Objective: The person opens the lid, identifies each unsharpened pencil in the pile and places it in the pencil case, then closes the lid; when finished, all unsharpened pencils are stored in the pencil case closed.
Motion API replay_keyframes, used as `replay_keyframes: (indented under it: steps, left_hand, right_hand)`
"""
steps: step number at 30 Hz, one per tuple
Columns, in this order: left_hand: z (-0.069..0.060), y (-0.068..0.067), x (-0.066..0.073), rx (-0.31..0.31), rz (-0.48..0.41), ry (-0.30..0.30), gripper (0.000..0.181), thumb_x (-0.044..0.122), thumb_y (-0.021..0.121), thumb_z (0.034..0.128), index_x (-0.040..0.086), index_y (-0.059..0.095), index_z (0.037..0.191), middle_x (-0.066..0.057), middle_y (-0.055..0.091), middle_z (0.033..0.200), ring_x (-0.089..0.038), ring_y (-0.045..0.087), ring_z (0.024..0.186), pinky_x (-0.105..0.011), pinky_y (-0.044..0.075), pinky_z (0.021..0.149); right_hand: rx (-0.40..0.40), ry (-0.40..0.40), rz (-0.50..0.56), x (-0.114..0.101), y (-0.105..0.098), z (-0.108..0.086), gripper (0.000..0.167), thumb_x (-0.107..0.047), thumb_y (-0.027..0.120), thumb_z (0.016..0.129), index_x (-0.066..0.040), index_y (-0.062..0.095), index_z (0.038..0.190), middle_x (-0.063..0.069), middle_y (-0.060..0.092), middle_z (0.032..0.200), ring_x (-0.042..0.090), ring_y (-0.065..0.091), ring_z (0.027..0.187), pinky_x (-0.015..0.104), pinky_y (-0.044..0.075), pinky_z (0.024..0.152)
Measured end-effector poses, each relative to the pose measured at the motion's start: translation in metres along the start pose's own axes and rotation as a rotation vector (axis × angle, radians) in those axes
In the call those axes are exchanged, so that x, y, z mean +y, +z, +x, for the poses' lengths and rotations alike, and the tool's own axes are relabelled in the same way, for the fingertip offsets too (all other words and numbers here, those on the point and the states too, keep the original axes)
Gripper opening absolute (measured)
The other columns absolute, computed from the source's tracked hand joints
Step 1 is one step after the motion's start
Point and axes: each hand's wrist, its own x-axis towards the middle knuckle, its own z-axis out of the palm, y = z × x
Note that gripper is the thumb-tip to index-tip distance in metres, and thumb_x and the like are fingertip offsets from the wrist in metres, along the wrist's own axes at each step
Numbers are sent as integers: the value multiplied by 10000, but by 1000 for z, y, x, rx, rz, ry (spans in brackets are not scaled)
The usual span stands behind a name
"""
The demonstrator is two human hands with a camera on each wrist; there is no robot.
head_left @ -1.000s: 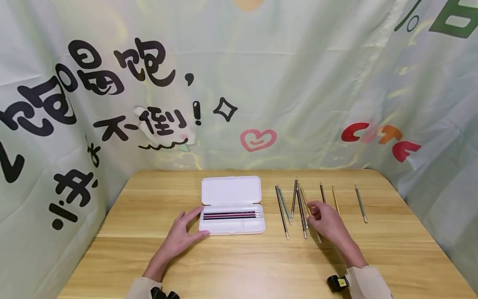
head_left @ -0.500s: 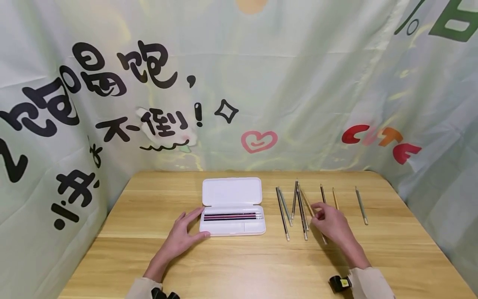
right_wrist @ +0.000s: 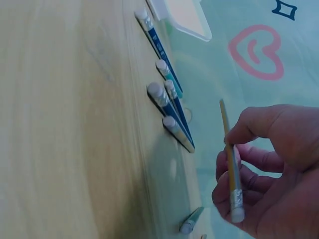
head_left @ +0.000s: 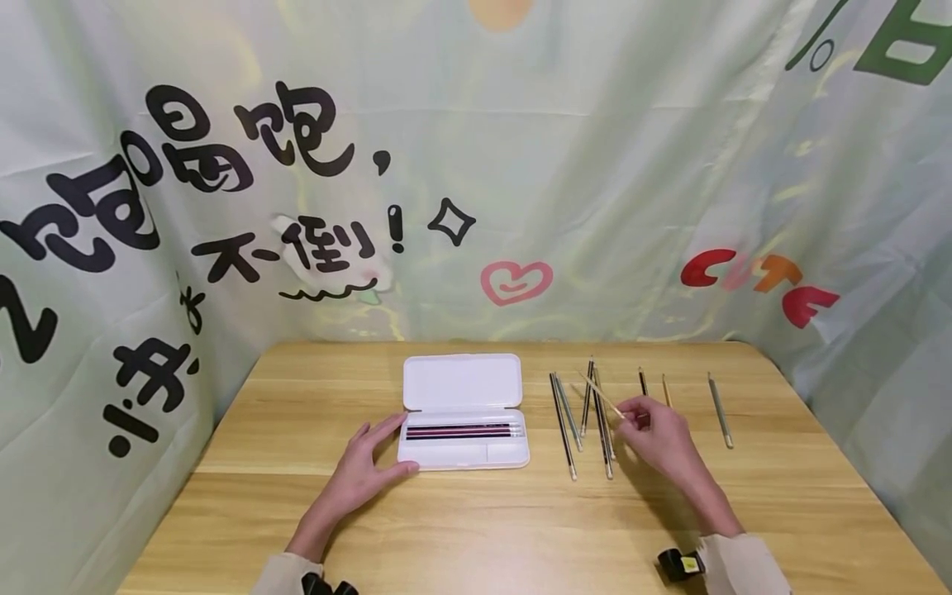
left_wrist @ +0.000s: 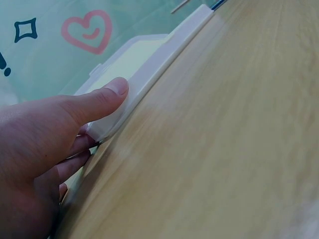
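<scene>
In the head view my right hand (head_left: 658,434) pinches a yellow pencil (head_left: 601,393) between thumb and fingers, above the loose pencils. Its eraser end is toward my palm, clear in the right wrist view, where the pencil (right_wrist: 232,172) stands apart from the table. My left hand (head_left: 364,464) holds the left end of an open white pencil case (head_left: 446,460). In the left wrist view, the thumb lies on the front edge of the case (left_wrist: 149,74) and the other fingers are at its end. Several dark and red pencils (head_left: 461,431) lie in the back compartment.
Several loose pencils (head_left: 563,426) lie right of the case, some crossing. Farther right are a dark pencil (head_left: 643,381), a yellow one (head_left: 667,391), both partly behind my right hand, and a grey one (head_left: 720,409). A printed cloth (head_left: 595,207) surrounds the wooden table (head_left: 476,529).
The yellow pencil has been lifted from the table in my right hand and swung so its tip points up and left. The left hand stays on the case.
</scene>
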Motion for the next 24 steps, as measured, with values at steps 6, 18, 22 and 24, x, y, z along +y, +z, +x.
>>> replay_keyframes:
  steps: [6, 18, 22, 24]
  left_hand:
    - [0, -1, 0, 4, -5, 14, 831, 413, 867, 822, 103, 521, 1511, -122, 519, 1521, -345, 475, 1407, -631, 135, 1223]
    - [0, 0, 0, 14, 2, 27, 826, 394, 868, 825, 78, 522, 1505, -139, 518, 1518, -363, 482, 1398, -647, 148, 1214]
    - [0, 1, -1, 20, 10, 40, 818, 390, 865, 831, 70, 524, 1502, -145, 522, 1514, -373, 487, 1391, -664, 159, 1202]
    - [0, 1, -2, 19, 9, 39, 820, 395, 864, 831, 75, 522, 1504, -141, 523, 1514, -369, 488, 1392, -662, 158, 1204]
  right_hand:
    - [-40, -159, 41, -3, 16, 2, 140, 66, 633, 955, 31, 684, 1080, 81, 665, 899, 194, 643, 786, 240, 548, 590]
    - [-21, -237, 106, -20, 44, 1, 65, -22, 682, 977, -28, 730, 1021, 85, 687, 827, 125, 567, 603, 241, 460, 441]
    - [-45, -252, 123, -29, 52, 5, 95, -3, 675, 976, -39, 739, 1035, 103, 701, 869, 105, 580, 639, 237, 485, 469]
    - [-56, -278, 133, -34, 58, 7, 130, 34, 679, 955, -29, 747, 1047, 110, 707, 877, 117, 600, 684, 233, 514, 514]
